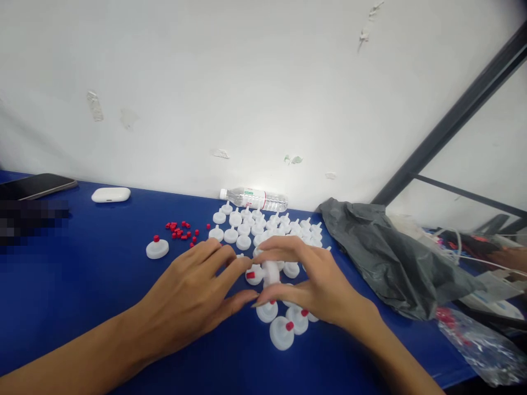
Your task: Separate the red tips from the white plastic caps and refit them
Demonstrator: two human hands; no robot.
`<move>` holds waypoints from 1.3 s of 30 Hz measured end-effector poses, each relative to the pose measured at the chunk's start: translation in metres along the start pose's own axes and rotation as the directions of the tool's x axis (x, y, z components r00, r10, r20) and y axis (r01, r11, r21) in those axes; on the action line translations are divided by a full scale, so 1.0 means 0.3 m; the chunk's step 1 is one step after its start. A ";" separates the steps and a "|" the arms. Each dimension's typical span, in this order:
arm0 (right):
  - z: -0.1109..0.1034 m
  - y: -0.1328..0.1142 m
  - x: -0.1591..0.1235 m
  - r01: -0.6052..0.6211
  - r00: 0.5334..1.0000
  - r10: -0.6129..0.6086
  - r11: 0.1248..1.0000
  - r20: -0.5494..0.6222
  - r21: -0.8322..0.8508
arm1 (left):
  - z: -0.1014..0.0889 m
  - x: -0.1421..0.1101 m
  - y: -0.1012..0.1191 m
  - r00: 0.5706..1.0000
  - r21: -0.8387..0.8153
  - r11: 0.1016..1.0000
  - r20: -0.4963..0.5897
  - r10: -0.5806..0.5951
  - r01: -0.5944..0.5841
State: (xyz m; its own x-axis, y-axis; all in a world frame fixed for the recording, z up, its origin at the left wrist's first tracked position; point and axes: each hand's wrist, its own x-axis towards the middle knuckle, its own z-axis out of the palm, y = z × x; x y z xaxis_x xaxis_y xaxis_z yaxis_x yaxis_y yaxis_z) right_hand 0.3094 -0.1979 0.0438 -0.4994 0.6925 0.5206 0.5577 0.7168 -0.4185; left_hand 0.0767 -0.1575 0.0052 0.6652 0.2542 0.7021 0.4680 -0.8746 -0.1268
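My right hand (315, 274) curls its thumb and fingers around a white nozzle cap (270, 273), which is slightly blurred. My left hand (201, 285) is close by on the left, thumb and forefinger apart, with nothing visible between them. Its fingertips nearly meet those of the right hand. Just beyond that gap a white cap with a red tip (251, 275) shows partly. Below the hands lie several white nozzle caps with red tips, one of them a nearer cap (281, 333). Behind them stands a cluster of white nozzle caps (244, 242) without red tips, partly hidden by my right hand.
Small red tips (181, 231) lie scattered left of the cluster, near a lone red-tipped cap (157, 249). A plastic bottle (257, 198) lies along the wall. A white earbud case (111, 195) and phone (39, 185) are left; a grey bag (382, 252) and clear bag (486, 348) right.
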 end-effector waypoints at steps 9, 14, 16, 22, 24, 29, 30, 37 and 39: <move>0.004 -0.021 0.008 0.165 0.986 -0.164 0.983 0.015 -0.082 | -0.017 0.020 0.042 0.995 -0.285 0.956 0.096 -0.041 0.066; 0.008 -0.031 0.021 0.262 0.961 -0.275 0.929 -0.012 -0.260 | -0.015 0.019 0.048 0.975 -0.460 0.860 0.146 -0.170 0.219; 0.015 -0.032 0.025 0.313 0.942 -0.336 0.897 -0.021 -0.313 | -0.016 0.018 0.050 0.967 -0.456 0.853 0.142 -0.212 0.254; 0.021 -0.040 0.030 0.397 0.893 -0.449 0.817 -0.030 -0.418 | -0.026 0.024 0.062 0.953 -0.549 0.779 0.164 -0.256 0.304; 0.018 -0.045 0.032 0.419 0.881 -0.473 0.788 -0.009 -0.451 | -0.026 0.024 0.068 0.932 -0.639 0.681 0.197 -0.305 0.358; 0.027 -0.033 0.034 0.443 0.870 -0.493 0.764 0.018 -0.469 | -0.016 0.014 0.061 0.905 -0.684 0.600 0.241 -0.350 0.415; 0.033 -0.025 0.032 0.432 0.878 -0.479 0.786 0.006 -0.442 | -0.012 0.010 0.054 0.913 -0.651 0.643 0.234 -0.335 0.403; 0.059 0.010 0.009 0.136 0.990 -0.139 0.985 -0.022 -0.109 | 0.024 -0.015 0.006 0.993 -0.161 0.983 0.089 -0.076 0.089; 0.062 0.003 0.006 0.074 0.997 -0.075 0.997 -0.015 -0.023 | 0.026 -0.012 0.007 0.998 -0.107 0.994 0.062 -0.017 0.023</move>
State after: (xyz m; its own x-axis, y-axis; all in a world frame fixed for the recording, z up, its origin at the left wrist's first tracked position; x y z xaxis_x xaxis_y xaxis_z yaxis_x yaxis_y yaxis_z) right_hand 0.2967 -0.1945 0.0304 -0.5300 0.6357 0.5613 0.5341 0.7643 -0.3614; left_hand 0.0798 -0.1570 -0.0031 0.6921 0.2940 0.6592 0.4188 -0.9074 -0.0349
